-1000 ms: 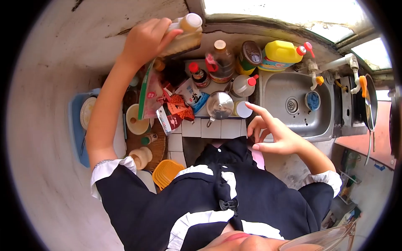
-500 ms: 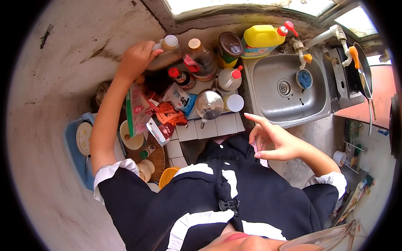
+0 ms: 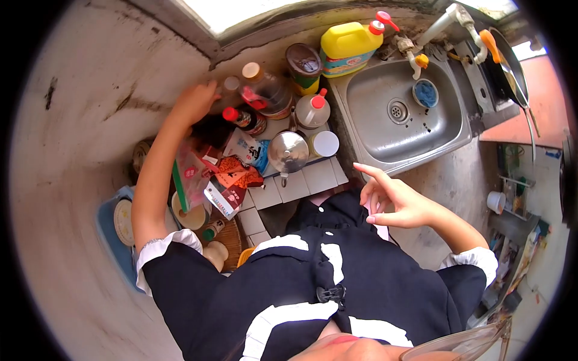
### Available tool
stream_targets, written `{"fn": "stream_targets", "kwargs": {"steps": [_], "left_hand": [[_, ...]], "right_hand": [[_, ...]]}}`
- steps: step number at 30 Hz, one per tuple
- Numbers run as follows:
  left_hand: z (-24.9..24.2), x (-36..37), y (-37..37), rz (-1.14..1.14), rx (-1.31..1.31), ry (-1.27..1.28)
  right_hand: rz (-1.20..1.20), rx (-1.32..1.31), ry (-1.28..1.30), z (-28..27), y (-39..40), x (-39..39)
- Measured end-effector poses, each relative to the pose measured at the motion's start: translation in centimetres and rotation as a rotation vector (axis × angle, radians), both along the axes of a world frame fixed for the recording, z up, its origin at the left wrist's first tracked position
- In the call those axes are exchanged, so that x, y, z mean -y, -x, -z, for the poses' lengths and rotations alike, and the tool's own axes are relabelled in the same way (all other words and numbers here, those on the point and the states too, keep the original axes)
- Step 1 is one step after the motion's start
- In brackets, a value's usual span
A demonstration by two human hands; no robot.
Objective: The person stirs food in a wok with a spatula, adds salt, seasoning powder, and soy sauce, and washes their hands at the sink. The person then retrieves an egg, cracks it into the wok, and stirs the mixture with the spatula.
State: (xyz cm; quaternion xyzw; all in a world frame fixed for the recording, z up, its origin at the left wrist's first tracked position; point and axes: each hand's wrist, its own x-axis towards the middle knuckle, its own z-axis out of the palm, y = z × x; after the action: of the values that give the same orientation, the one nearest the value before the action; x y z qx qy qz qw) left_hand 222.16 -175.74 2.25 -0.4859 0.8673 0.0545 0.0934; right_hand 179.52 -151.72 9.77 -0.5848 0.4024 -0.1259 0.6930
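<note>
My left hand [image 3: 198, 101] reaches to the back left corner of the counter. Its fingers are curled at the side of a clear plastic bottle [image 3: 231, 85] with a pale cap; the exact contact is blurred. Right beside that bottle are a large dark bottle [image 3: 274, 99] with a cream cap and a small red-capped sauce bottle [image 3: 245, 120]. My right hand [image 3: 391, 198] hovers in front of the sink, holding nothing, with the index finger stretched out and the thumb apart.
Seasoning packets [image 3: 235, 174], a lidded steel pot [image 3: 288, 151], a white-lidded jar [image 3: 325, 144] and a red-topped bottle [image 3: 313, 111] crowd the tiled counter. A yellow jug [image 3: 351, 48] stands behind the steel sink [image 3: 385, 141]. At the left is a blue basin [image 3: 114, 240].
My left hand has lowered the clear bottle, from raised and tilted to standing against the wall beside the large bottle. The view has shifted slightly. My right hand keeps its pose.
</note>
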Motion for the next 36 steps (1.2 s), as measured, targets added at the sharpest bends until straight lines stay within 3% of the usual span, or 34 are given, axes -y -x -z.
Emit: {"fn": "stream_targets", "kwargs": {"steps": [7,9,11,13,15,17,18,21,22,23,24,27,31,32,35,36], "left_hand": [[3.9,1.1,-0.2,0.059,0.140,-0.120],[3.7,1.4,0.0,0.030,0.156,-0.148],[3.7,1.4,-0.4,0.004,0.052,-0.140],[3.5,1.5,-0.5,-0.019,-0.050,-0.149],[2.9,1.0,-0.6,-0.046,-0.146,-0.178],[2.2,1.7,-2.2,-0.004,-0.144,-0.091],[1.7,1.4,-2.3,0.015,-0.142,-0.049],[-9.6,-5.3,8.2,-0.256,0.155,0.009],[-12.1,-7.5,11.6,-0.237,0.056,0.007],[-14.1,-9.7,14.9,-0.223,-0.043,0.006],[-14.9,-11.5,18.1,-0.213,-0.143,0.008],[-14.6,-15.1,26.9,-0.156,-0.475,0.058],[-11.2,-16.5,36.8,0.043,-0.421,0.002],[-10.3,-16.6,39.0,0.028,-0.448,-0.063],[-6.8,-16.1,43.6,-0.047,-0.603,-0.233],[-6.0,-15.6,44.9,-0.125,-0.717,-0.338]], "right_hand": [[0.264,-0.006,-0.001,2.9,1.0,-1.0],[0.332,-0.050,0.142,2.9,2.5,-0.3],[0.573,-0.106,0.361,2.6,4.7,1.1],[0.800,-0.244,0.854,1.6,8.9,3.6],[0.962,-0.472,1.474,-0.8,13.8,7.5],[1.096,-0.826,1.731,-4.0,16.8,10.8],[1.092,-0.780,1.593,-5.3,18.5,12.1],[1.058,-0.402,1.336,-5.4,22.8,16.9],[0.973,-0.268,1.325,-5.7,23.1,18.1],[0.906,-0.178,1.033,-6.3,23.6,18.0],[0.887,-0.191,1.068,-6.2,24.0,18.3],[0.753,-0.148,1.182,-6.0,26.0,19.6],[0.542,-0.092,1.286,-6.5,28.4,20.5],[0.494,-0.049,1.160,-6.4,29.2,20.8],[0.402,0.049,1.096,-6.1,30.8,21.8],[0.547,0.144,1.115,-5.9,30.1,21.7]]}}
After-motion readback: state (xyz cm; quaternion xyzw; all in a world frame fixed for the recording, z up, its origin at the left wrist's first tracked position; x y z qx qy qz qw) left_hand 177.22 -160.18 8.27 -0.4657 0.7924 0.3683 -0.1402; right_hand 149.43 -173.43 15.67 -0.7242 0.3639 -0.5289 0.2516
